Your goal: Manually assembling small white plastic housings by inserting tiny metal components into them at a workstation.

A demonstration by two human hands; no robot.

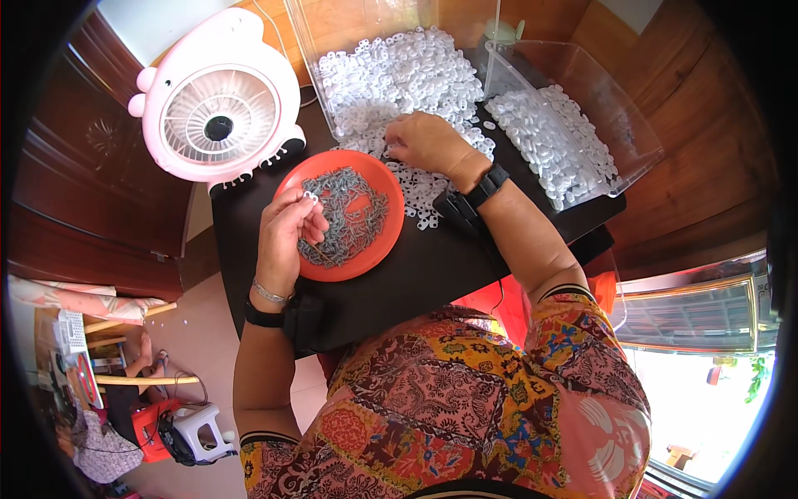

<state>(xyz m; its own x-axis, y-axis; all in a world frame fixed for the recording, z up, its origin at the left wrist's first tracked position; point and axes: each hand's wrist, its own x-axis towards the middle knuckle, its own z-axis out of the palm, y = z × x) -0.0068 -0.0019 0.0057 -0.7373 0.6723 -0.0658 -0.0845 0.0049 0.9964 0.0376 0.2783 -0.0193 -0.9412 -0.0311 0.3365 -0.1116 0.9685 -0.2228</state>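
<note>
My left hand (284,229) is closed in a pinch over the left side of an orange-red plate (389,237). Between its fingertips is a small white plastic clip (311,197) with holes. Many small grey screw-like pieces (366,218) lie heaped on the plate. Past the plate's upper right rim, my right hand (432,143) has its fingers curled down at the loose white clips (420,190) on the table. Whatever those fingers hold is hidden.
A clear bin (320,100) heaped with white pieces stands at the back, its contents spilling forward. Another clear bin (636,166) of white pieces is on the right. A pink animal-shaped fan (154,137) stands at the left on the dark table (416,270). A person's leg (143,356) shows far left.
</note>
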